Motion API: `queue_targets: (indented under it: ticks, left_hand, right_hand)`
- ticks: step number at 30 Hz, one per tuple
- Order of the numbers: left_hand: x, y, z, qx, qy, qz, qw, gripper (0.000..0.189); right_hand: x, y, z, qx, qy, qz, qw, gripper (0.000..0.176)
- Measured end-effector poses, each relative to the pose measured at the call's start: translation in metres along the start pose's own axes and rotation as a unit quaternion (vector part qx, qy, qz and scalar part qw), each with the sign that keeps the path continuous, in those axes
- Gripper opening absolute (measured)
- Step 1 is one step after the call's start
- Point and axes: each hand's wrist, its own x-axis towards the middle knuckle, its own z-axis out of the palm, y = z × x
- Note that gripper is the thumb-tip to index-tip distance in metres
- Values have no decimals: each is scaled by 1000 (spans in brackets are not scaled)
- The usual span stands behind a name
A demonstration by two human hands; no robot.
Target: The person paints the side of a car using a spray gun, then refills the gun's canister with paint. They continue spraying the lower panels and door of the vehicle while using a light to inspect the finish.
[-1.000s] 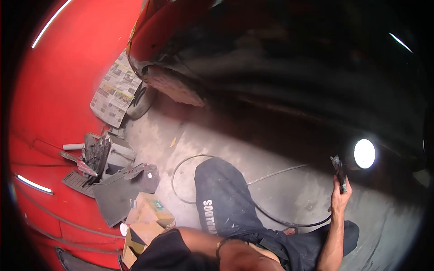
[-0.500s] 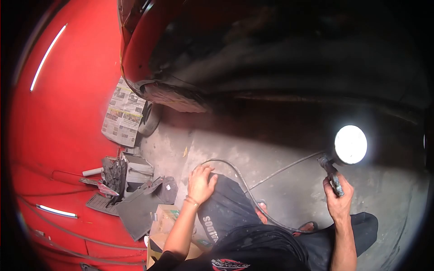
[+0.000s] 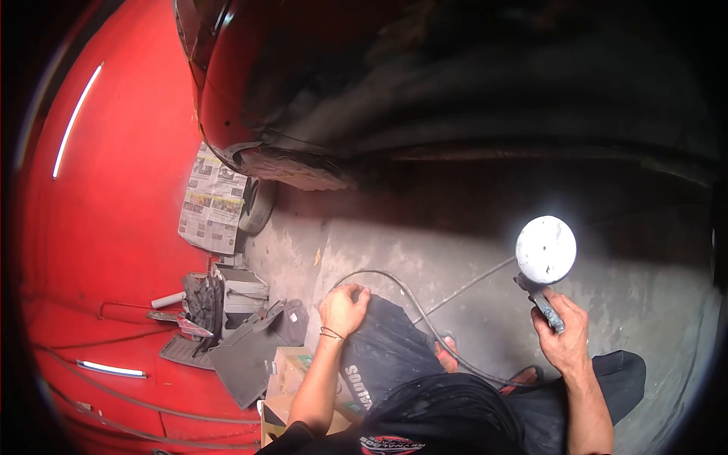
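In the head view my right hand [image 3: 563, 334] is closed around the handle of a spray gun [image 3: 547, 309]. The gun's round, brightly lit white cup top [image 3: 545, 249] faces up at me, with a small dark dot near its middle. My left hand [image 3: 343, 309] lies on my bent knee [image 3: 390, 334], its fingers bent over the edge and holding nothing that I can see. A grey hose [image 3: 402, 287] loops out from beside that hand and runs down past my feet. A thinner-looking stretch of hose [image 3: 470, 288] leads up behind the cup.
A dark, glossy car body [image 3: 455, 91] spans the top. Newspaper [image 3: 214, 199] and a tire [image 3: 259, 206] are near its corner. Along the red wall [image 3: 121, 227] lie dark plastic parts [image 3: 246, 360] and cardboard boxes [image 3: 288, 371]. Grey concrete floor [image 3: 485, 326] spreads around my feet.
My right hand has moved left with the spray gun, and its cup top now looks rounder and less glaring. The left hand stays on the knee. The view has shifted slightly.
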Motion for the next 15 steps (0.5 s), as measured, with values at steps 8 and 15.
queue_targets:
  ticks: [8, 15]
  left_hand:
    - [-3, 3, -1, 13, -3, -4, 1000, 39]
    - [-4, 3, 2, 16, 10, 6, 1000, 39]
  right_hand:
    - [0, -1, -3, -10, -11, -9, 1000, 37]
    - [-1, 0, -6, -6, -21, -2, 1000, 42]
